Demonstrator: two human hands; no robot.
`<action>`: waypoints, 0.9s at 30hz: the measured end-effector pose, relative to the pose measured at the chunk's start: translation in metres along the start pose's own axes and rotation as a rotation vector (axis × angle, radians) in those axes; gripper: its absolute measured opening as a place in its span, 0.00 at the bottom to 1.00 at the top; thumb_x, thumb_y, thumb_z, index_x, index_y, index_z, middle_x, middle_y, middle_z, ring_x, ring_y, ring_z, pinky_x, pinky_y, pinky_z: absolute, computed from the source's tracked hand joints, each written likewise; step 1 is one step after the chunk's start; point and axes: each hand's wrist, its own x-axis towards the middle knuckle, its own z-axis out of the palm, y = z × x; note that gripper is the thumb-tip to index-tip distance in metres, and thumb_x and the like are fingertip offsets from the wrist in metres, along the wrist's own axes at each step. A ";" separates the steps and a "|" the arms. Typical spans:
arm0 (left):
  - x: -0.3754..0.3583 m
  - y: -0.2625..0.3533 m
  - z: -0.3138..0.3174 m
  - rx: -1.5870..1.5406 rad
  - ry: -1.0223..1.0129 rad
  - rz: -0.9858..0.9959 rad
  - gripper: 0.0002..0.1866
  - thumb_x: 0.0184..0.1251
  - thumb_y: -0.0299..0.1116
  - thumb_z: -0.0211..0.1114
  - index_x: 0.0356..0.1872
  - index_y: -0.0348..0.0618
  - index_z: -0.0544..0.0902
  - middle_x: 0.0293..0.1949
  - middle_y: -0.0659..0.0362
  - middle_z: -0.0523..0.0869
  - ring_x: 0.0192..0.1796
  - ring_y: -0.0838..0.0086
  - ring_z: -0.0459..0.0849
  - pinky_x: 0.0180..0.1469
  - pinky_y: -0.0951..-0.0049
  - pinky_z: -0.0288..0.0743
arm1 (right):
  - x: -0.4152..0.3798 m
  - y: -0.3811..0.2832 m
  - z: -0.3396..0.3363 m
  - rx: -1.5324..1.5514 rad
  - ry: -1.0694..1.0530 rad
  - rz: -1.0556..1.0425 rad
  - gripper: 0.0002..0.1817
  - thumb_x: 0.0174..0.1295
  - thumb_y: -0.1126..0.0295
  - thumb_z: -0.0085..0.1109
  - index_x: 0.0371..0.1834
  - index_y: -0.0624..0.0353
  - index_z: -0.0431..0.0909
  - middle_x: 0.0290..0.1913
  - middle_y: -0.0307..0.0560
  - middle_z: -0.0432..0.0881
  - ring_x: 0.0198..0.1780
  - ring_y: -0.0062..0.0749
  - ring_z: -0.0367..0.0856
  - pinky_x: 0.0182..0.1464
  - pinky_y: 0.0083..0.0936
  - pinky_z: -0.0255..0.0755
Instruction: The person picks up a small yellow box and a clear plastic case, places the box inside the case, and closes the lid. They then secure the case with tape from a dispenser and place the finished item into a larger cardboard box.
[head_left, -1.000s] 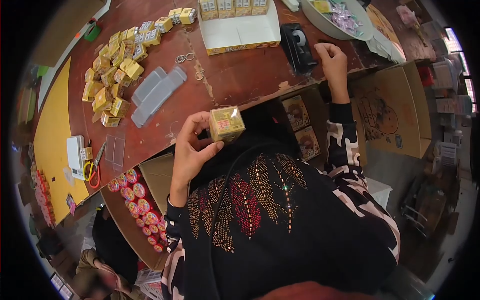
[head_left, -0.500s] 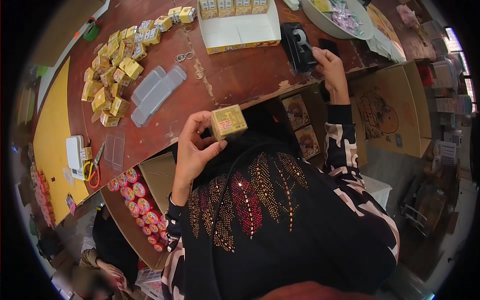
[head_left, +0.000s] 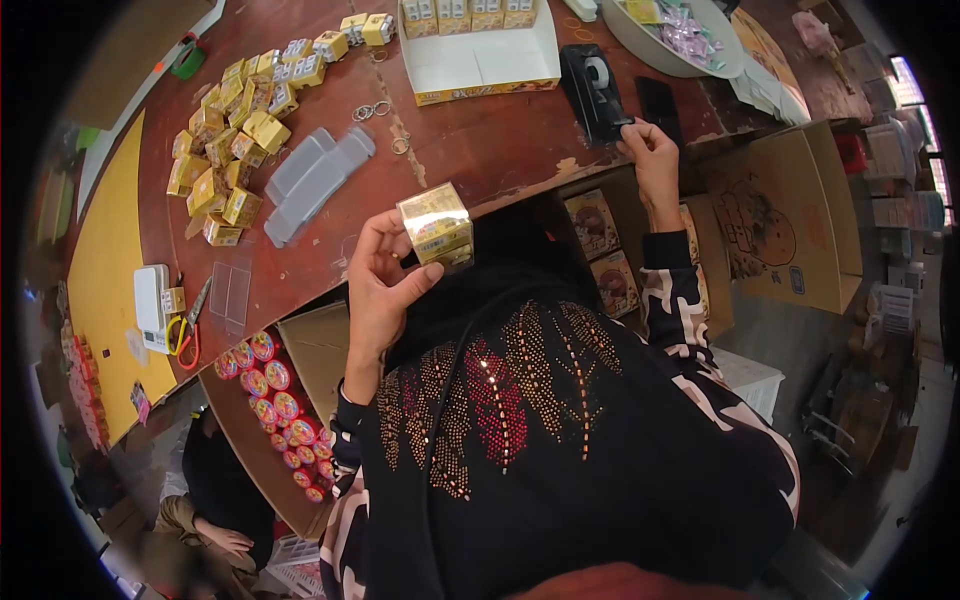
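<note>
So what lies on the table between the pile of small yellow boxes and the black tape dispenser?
In the head view, clear plastic trays, metal key rings and an open white carton lie between the yellow boxes and the tape dispenser.

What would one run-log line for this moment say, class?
left hand: holds small yellow box | right hand: at black tape dispenser | table: pile of yellow boxes

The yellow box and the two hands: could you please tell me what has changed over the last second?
The left hand has lifted the yellow box slightly up and left, tilting it. The right hand has slid to the tape dispenser, fingertips now at its near end. The pile of boxes, clear trays and scissors lie as before.
</note>
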 end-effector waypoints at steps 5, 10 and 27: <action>0.000 -0.002 -0.004 -0.121 0.033 0.023 0.30 0.55 0.15 0.71 0.60 0.36 0.70 0.59 0.55 0.78 0.62 0.68 0.79 0.60 0.68 0.78 | 0.002 0.009 -0.013 -0.130 0.007 -0.087 0.11 0.67 0.70 0.64 0.39 0.70 0.81 0.59 0.52 0.79 0.40 0.22 0.82 0.45 0.20 0.77; -0.002 0.005 0.002 0.009 0.130 0.151 0.30 0.56 0.13 0.69 0.60 0.36 0.69 0.59 0.54 0.78 0.61 0.69 0.79 0.60 0.68 0.79 | -0.023 -0.055 0.013 -0.266 0.053 -0.396 0.05 0.67 0.75 0.62 0.41 0.66 0.81 0.43 0.43 0.84 0.38 0.20 0.82 0.43 0.17 0.75; -0.003 0.000 0.015 0.507 0.269 0.477 0.29 0.54 0.12 0.69 0.59 0.38 0.72 0.63 0.51 0.74 0.65 0.67 0.76 0.59 0.69 0.81 | -0.115 -0.117 0.137 0.442 -0.798 0.286 0.31 0.67 0.75 0.62 0.71 0.61 0.62 0.35 0.47 0.83 0.34 0.22 0.81 0.39 0.21 0.80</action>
